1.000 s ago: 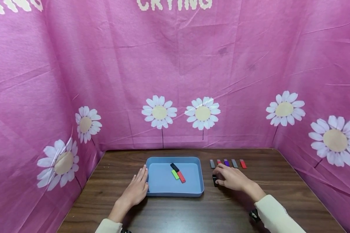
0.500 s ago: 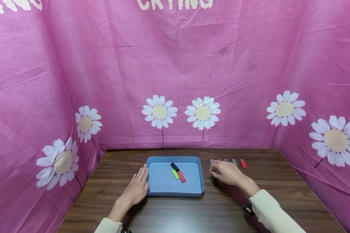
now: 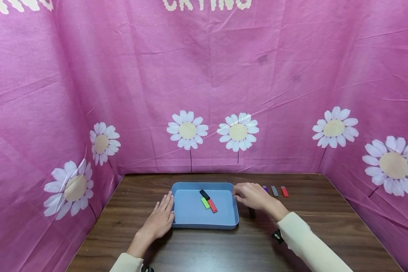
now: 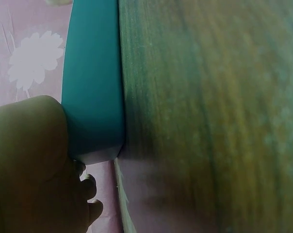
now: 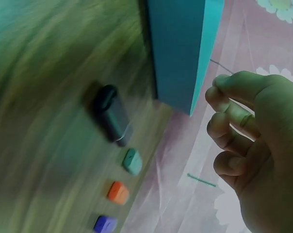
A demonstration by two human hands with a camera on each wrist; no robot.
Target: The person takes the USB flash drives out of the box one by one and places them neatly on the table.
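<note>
A shallow blue tray (image 3: 190, 221) sits on the table; inside lie a black USB stick (image 3: 204, 194), a green one (image 3: 205, 203) and a red one (image 3: 212, 206). My left hand (image 3: 158, 219) rests against the tray's left side, fingers straight and together. At the tray's right rim is my right hand (image 3: 253, 194), its fingers bent inward. In the right wrist view the fingertips (image 5: 223, 81) come close together; I cannot tell whether anything is pinched there. Below that hand another black USB stick (image 5: 111, 115) lies on the table.
Behind the right hand runs a row of USB sticks, with purple (image 3: 265, 189), grey (image 3: 274, 191) and red (image 3: 284, 192) ones showing in the head view. A pink flowered curtain (image 3: 204, 87) closes off the table's back and sides.
My right hand has moved left from beside the black USB stick to the tray's right rim. That stick stays on the table. The left hand and tray have kept their places.
</note>
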